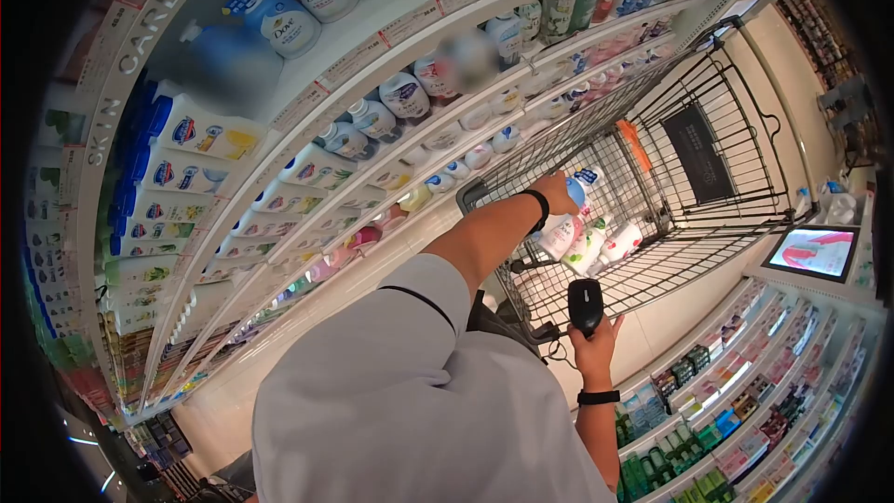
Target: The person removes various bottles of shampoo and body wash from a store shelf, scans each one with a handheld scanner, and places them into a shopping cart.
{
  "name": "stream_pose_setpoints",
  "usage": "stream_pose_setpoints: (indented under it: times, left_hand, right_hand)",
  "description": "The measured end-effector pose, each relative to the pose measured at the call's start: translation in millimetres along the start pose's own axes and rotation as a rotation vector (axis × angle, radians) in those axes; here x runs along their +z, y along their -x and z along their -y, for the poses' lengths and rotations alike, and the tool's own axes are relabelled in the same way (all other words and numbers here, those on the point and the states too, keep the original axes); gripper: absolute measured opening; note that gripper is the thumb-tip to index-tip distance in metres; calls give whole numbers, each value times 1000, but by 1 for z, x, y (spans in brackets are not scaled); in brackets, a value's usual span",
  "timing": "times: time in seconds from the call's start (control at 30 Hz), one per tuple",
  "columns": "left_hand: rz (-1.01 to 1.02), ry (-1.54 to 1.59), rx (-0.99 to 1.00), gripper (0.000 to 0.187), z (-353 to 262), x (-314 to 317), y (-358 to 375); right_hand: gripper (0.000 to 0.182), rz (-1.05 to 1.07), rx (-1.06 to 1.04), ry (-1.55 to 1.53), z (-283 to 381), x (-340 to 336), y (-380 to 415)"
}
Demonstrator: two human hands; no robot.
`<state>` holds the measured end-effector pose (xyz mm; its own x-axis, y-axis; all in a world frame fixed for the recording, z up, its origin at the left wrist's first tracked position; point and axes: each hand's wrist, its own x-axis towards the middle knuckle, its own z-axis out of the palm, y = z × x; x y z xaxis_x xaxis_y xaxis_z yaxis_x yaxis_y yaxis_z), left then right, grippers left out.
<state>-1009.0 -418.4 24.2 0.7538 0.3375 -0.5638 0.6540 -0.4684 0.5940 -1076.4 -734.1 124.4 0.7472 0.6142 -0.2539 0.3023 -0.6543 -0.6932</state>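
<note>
shelving (340, 65) on the left, shopping cart (697, 154) ahead. left hand (556, 194) reaches into cart, right hand (596, 352) nearer the body. three bottles (585, 250) in cart between them. blue bottle (577, 192) in left's curled fingers, well apart from right, which grips a black handheld device (585, 307).
</note>
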Motion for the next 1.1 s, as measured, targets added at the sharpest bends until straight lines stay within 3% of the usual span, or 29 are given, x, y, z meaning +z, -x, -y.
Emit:
stream_pose_setpoints:
  times: [0.17, 0.23, 0.4, 0.53, 0.67, 0.77, 1.1]
  left_hand:
    - [83, -83, -96, 98, -1, 12, -33]
    - [83, -94, -199, 88, 2, 19, -41]
    - [-26, -158, -122, 90, 14, 37, -77]
    - [-89, -274, -184, 86, 8, 35, -98]
    - [10, -270, -205, 89, 20, 17, -109]
    - [-85, -400, -172, 81, 24, 32, -109]
    - [-106, -580, -178, 91, 29, 52, -116]
  right_hand:
    - [30, 20, 71, -147, -9, 13, -3]
    - [28, 6, 33, -164, -8, 13, -7]
    - [31, -57, -103, -76, -22, 22, -8]
    - [30, -81, -98, -83, -25, 26, -8]
    - [30, -76, -100, -83, -20, 22, -13]
    - [30, -74, -114, -74, -21, 22, -13]
    - [32, -70, -19, -153, -21, 23, -16]
